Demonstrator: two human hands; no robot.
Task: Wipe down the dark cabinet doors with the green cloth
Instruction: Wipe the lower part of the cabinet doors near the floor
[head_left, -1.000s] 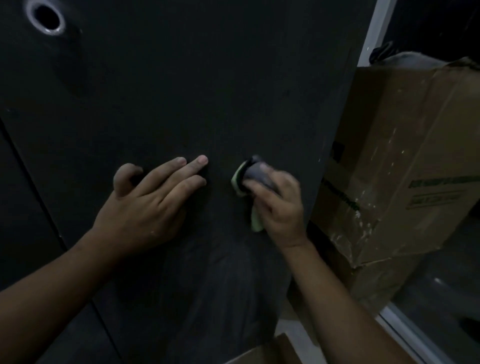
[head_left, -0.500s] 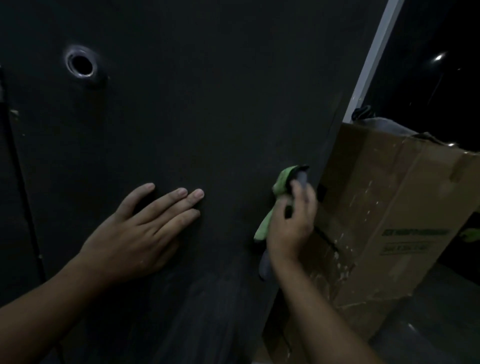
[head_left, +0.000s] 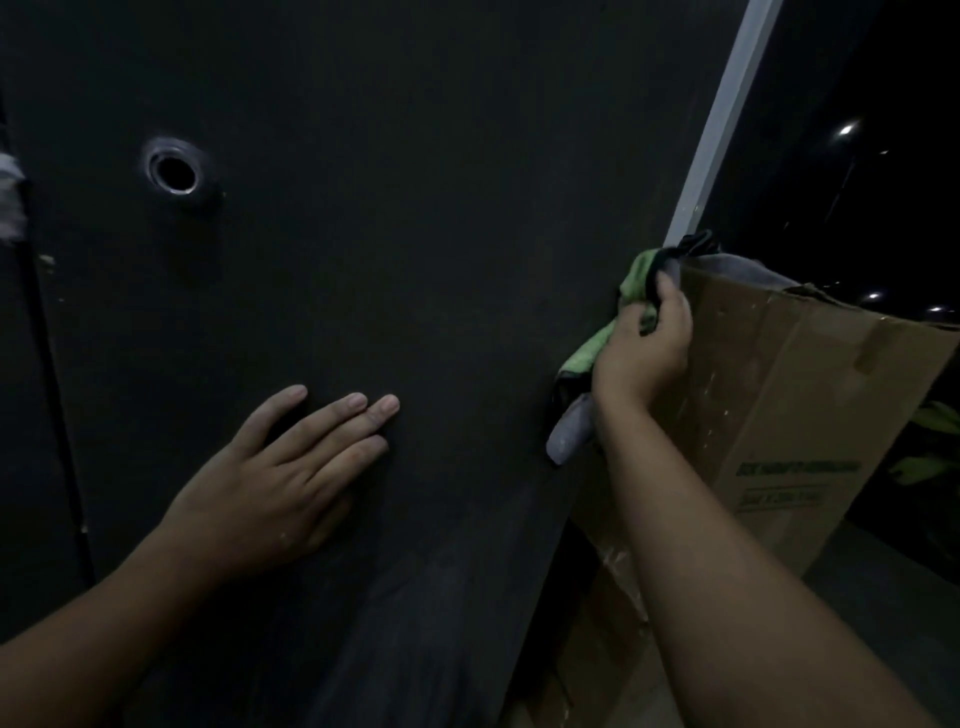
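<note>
One view, from our head. We look forward and a little downward, close up against the flat matte-black cabinet door (head_left: 415, 218), which fills left and centre of frame. Our forearms enter from the bottom edge, left hand (head_left: 270, 488) and right hand (head_left: 641, 353) at mid-height. The brown cardboard box (head_left: 779, 415) sits at far right. Wide lens; pale vertical strip (head_left: 727, 114) leans.

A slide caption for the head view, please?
Left hand flat on dark cabinet door; right hand grips green cloth at its edge.
</note>
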